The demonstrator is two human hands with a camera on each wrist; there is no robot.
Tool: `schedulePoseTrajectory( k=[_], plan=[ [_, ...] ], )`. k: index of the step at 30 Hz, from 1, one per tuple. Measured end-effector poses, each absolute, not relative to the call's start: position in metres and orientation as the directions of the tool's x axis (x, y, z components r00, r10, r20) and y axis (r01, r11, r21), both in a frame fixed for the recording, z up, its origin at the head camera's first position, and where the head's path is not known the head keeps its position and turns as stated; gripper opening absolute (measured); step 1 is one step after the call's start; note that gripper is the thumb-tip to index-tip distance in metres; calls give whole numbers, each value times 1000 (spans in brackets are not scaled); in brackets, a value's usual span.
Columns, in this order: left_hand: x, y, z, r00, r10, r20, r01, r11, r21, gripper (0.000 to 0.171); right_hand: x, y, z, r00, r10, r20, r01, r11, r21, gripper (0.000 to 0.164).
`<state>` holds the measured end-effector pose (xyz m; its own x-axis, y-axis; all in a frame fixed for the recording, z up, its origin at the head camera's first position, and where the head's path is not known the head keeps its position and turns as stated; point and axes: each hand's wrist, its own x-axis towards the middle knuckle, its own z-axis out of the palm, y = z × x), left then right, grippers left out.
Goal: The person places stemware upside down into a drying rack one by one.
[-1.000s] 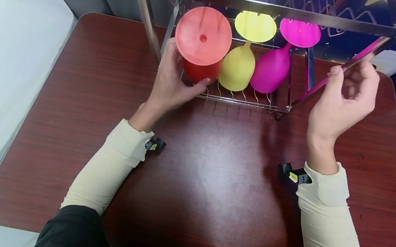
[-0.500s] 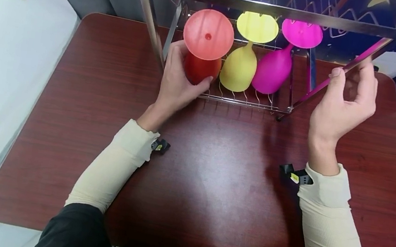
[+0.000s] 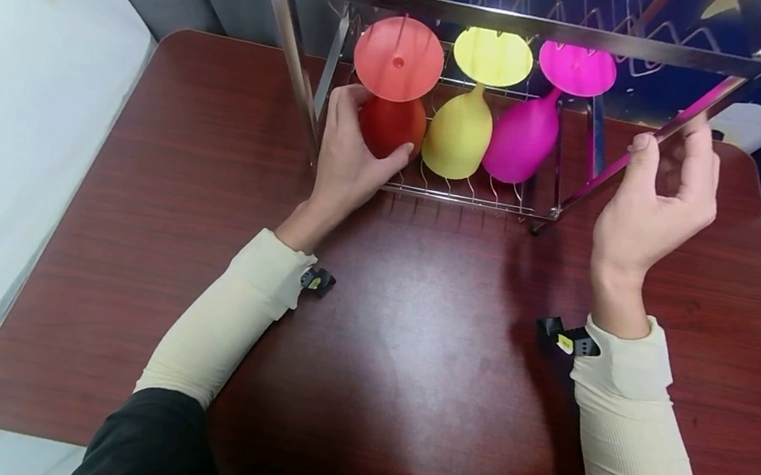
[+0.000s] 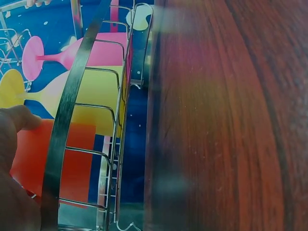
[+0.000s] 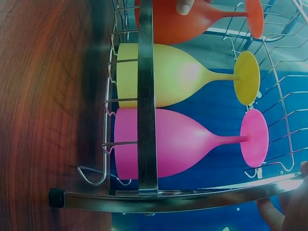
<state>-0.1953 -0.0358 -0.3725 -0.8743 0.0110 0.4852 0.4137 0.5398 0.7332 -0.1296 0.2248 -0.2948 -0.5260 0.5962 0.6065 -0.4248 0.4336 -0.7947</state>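
My left hand (image 3: 360,142) grips the bowl of a red goblet (image 3: 398,59), which is upside down with its round foot uppermost, at the left of the rack's lower tier. Beside it a yellow goblet (image 3: 459,131) and a magenta goblet (image 3: 523,138) are also inverted, side by side. The right wrist view shows the red goblet's stem and foot too, with a fingertip on its bowl. Over on the right, my right hand (image 3: 661,190) holds the slanting side bar of the metal dish rack (image 3: 524,22) between thumb and fingers; some fingers are hidden behind the bar.
The rack's upper tier, with its wire dividers (image 3: 626,17), overhangs the goblets. A front rail (image 5: 147,96) crosses before their bowls. All this stands at the far side of a reddish-brown wooden table (image 3: 408,353). Behind it hang a grey curtain and a dark blue cloth.
My left hand has moved slightly right with the red goblet, whose foot has shifted away and looks smaller, showing more bowl below it. The right hand stays on the bar.
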Motion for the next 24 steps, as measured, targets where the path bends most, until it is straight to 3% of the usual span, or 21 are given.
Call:
schedulePoseTrajectory(
  k=[24],
  plan=[
    [-200,-34,-372,-931,-29,363,270,614,741,67,-129,224,-294,-534,601,595,-433,410,-803,25]
  ],
)
